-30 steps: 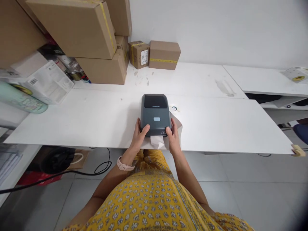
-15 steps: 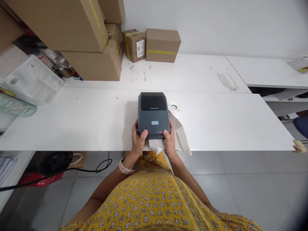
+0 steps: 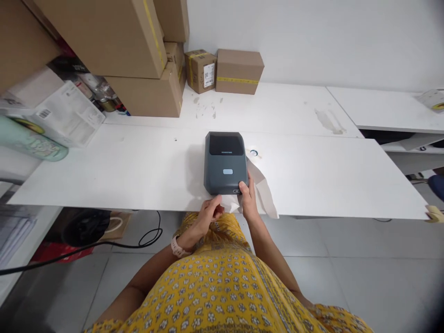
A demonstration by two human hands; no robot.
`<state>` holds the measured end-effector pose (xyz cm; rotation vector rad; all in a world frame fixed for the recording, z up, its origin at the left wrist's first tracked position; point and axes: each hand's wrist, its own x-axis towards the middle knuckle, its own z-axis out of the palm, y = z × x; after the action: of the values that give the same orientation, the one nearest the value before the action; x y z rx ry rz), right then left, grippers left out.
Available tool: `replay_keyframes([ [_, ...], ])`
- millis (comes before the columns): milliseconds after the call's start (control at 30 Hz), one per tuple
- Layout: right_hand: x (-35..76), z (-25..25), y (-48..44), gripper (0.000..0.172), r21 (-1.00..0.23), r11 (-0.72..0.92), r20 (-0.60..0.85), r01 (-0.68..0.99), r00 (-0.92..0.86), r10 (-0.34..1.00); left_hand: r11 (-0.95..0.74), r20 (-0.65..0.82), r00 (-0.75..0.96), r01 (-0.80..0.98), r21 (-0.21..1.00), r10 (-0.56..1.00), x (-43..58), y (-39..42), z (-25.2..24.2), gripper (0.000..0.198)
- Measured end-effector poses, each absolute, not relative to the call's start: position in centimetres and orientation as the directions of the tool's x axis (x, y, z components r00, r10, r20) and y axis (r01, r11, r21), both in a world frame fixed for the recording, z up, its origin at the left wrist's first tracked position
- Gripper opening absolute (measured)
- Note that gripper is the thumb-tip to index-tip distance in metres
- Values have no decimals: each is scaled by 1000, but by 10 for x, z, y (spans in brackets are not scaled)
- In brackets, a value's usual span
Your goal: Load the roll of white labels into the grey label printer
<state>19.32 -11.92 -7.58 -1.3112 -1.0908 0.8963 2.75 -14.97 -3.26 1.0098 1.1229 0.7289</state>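
Note:
A dark grey label printer (image 3: 225, 163) sits near the front edge of a white table (image 3: 138, 171). White paper (image 3: 229, 202) sticks out of its front slot. My left hand (image 3: 207, 216) is off the printer and pinches that paper at the table edge. My right hand (image 3: 247, 197) rests against the printer's front right corner, fingers curled on it. A long strip of white paper (image 3: 263, 192) trails from the printer's right side over the table edge. A pink watch is on my left wrist.
Stacked cardboard boxes (image 3: 114, 46) fill the back left, with two small boxes (image 3: 225, 70) by the wall. A white packet (image 3: 65, 113) and a green bottle (image 3: 31, 141) lie at left. A small round roll (image 3: 254, 152) sits behind the printer. Cables run on the floor under the table.
My left hand has let go of the printer's front left corner and dropped to the paper at the slot. My right hand stays at the right corner.

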Motion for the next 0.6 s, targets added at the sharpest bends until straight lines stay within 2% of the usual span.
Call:
replay_keyframes([
  [67,192,-74,-119,72,-997,68,78,47,287,955,507,-447,388,-64,860,806,37,-143,-29,54],
  [167,193,-75,-118,77,-998,53,59,31,288,956,550,-447,444,-133,824,777,46,-138,-24,50],
  [267,194,-76,-117,79,-999,41,47,28,292,955,526,-418,463,-130,840,781,48,-139,-30,51],
  [367,192,-71,-119,77,-997,42,59,65,300,952,435,-377,382,-75,897,844,47,-139,-43,54],
  [433,190,-61,-123,71,-984,79,126,157,317,940,381,-346,360,-28,924,867,45,-137,-50,57],
  [500,186,-47,-127,59,-927,157,275,341,331,902,348,-331,390,30,937,859,41,-135,-52,59],
  [600,183,-26,-129,39,-722,290,515,628,209,831,316,-329,433,104,943,840,29,-134,-46,59],
])
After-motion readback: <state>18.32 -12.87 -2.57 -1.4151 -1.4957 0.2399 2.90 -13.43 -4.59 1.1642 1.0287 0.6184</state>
